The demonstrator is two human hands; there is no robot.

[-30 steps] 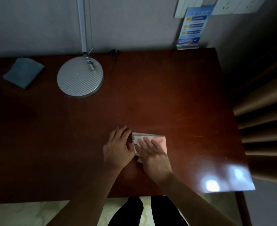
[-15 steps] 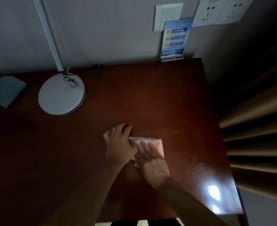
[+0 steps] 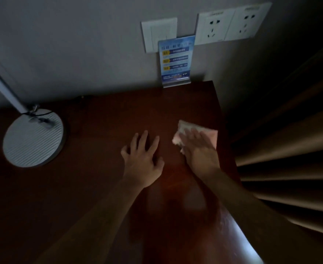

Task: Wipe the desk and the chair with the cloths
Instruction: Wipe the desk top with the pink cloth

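Note:
A pink folded cloth lies on the dark red-brown desk near its right edge. My right hand presses flat on the cloth with straight fingers and covers most of it. My left hand rests on the bare desk to the left of the cloth, fingers spread, holding nothing. The picture is dim and the right hand is blurred. No chair is in view.
A round grey lamp base with its white pole stands at the left. A blue sign stand sits at the desk's back edge against the wall. Tan curtain folds hang just past the desk's right edge.
My right hand has slid the pink cloth to the right and farther back toward the desk's right edge. My left hand has come off the cloth. The view has shifted to the right.

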